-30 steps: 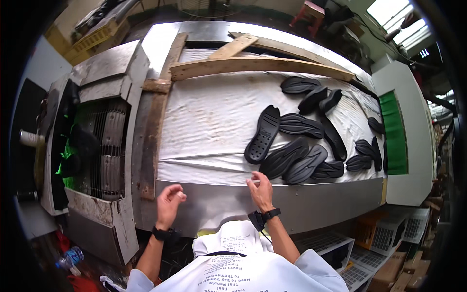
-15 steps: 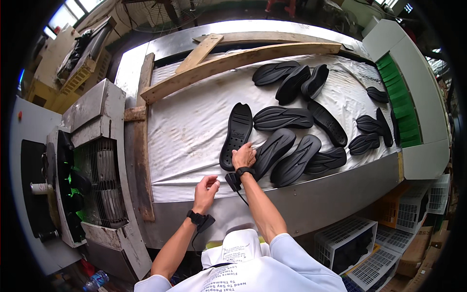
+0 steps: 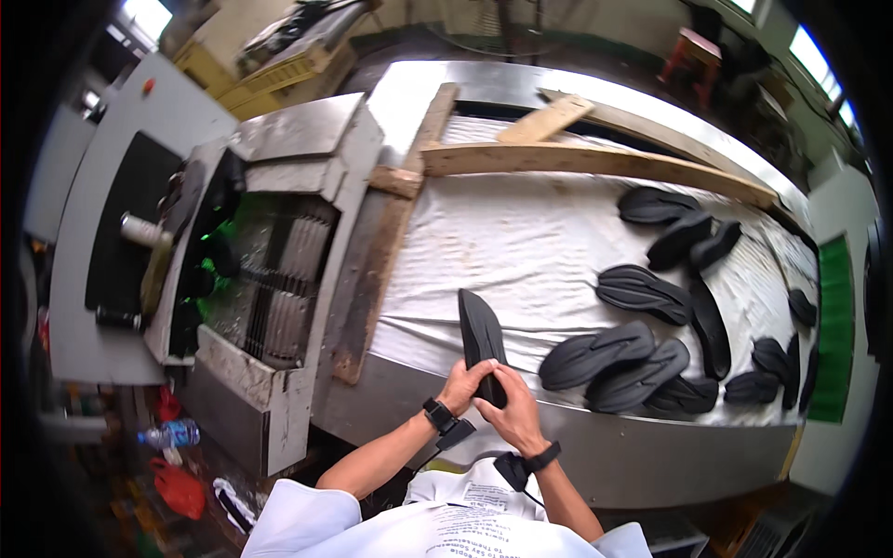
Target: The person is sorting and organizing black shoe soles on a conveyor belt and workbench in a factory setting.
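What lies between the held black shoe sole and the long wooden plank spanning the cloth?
In the head view, only white cloth separates sole and plank.

Red stool at upper right, yellow crate upper left, plastic bottle near red bag lower left.

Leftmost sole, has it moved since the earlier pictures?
Yes, the sole has moved nearer the metal panel, now overlapping it in view, held by the left hand and right hand.

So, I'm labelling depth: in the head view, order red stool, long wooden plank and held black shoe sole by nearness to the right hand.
1. Black shoe sole, in right hand.
2. Long wooden plank, ahead.
3. Red stool, beyond, rightward.
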The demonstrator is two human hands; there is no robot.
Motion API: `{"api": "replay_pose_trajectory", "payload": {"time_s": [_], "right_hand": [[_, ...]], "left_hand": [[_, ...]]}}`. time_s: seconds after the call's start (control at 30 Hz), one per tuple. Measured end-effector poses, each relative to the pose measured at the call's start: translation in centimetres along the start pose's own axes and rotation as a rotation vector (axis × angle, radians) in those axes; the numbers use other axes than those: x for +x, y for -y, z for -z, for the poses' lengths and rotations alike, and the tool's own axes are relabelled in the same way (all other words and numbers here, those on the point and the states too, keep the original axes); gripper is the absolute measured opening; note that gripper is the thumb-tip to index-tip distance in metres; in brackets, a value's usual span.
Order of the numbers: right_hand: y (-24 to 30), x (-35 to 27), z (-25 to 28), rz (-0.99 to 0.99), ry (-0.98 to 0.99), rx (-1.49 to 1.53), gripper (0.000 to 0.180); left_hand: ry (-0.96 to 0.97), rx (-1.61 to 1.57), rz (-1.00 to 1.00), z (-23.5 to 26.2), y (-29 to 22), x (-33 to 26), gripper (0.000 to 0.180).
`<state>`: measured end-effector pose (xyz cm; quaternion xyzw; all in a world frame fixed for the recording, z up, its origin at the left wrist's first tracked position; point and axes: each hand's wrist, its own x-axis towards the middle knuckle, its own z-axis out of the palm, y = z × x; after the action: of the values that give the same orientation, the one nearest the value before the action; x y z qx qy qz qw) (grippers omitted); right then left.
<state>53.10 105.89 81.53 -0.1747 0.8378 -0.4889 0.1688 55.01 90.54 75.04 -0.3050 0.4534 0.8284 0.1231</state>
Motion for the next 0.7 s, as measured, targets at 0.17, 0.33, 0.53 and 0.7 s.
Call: {"api": "replay_pose_trajectory", "payload": {"time_s": [0.17,0.33,0.53,0.7], "right_hand": [[2.2,-1.6,-0.2,-0.216,0.072,0.184,0.037],[-0.6,-2.0,0.6,-0.255,0.007,0.010,0.035],[-2.3,-2.0,1.4,-0.302,-0.080,-0.124,0.036],[-9.0,-3.9,6.5,-0.583,-0.609,-0.416,0.046]], "left_hand": [[-0.203,-0.044,-0.252,8.2,-5.5,-4.9,0.049],[-0.531,-0.060,-0.702,19.2,-19.8,-7.1,0.028],[-1.463,0.862,-0.655,49.7,-27.1,-8.9,0.064],[-1.280,1.224,-1.020,33.4,-22.6,-4.0,0.049]]}}
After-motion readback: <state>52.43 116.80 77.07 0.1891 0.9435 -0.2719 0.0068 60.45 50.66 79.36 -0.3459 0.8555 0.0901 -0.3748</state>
